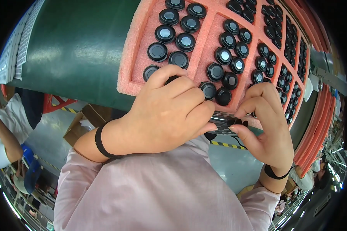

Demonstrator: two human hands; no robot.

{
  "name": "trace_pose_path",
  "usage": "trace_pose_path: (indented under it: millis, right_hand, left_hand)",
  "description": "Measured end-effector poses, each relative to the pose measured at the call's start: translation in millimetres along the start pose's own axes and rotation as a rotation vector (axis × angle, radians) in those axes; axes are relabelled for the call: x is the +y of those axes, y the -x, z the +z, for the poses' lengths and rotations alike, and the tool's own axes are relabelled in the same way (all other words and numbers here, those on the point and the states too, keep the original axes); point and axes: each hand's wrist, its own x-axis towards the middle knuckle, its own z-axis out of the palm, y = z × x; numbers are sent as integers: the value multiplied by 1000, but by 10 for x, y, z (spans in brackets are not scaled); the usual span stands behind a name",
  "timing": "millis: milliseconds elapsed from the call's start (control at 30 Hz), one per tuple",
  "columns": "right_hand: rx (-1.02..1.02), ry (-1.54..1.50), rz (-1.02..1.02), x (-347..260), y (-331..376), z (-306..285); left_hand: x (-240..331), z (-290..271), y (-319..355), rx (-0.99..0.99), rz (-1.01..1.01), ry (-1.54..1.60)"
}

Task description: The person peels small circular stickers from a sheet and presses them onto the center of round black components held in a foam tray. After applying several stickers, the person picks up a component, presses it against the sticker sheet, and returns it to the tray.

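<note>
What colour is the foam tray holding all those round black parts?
Salmon pink. The foam tray lies on a dark green belt; the head view shows it best.

small dark part [223,122] mostly hidden by fingers [196,115], perhaps meshed

Foam tray [128,73]: pink, matt, coarse-pored. Round parts [186,41]: glossy black plastic rims, pale reflective centres, possibly glass. Conveyor belt [77,50]: dark green, smooth, faint sheen. Small gridded piece [219,122] between left hand [165,115] and right hand [266,127]: dark, apparently textured plastic. Sleeves [150,192]: soft pink cloth. Wristbands [100,142]: black elastic.
</note>
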Motion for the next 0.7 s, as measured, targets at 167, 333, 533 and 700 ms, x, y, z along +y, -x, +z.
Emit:
trace_pose_path:
  millis: [167, 333, 533, 700]
  right_hand:
    - [-46, 133, -81, 1, 24, -8]
    - [-83, 97, -144, -13, 5, -90]
    - [24, -13, -49, 227, -150, -68]
    - [59, -160, 201, 388, -250, 47]
  left_hand:
    - [3, 1, 10, 0, 10, -20]
    - [-14, -3, 34, -37, -28, -37]
    - [52, 60, -26, -60, 31, 23]
    - [62, 198, -79, -101, 102, -20]
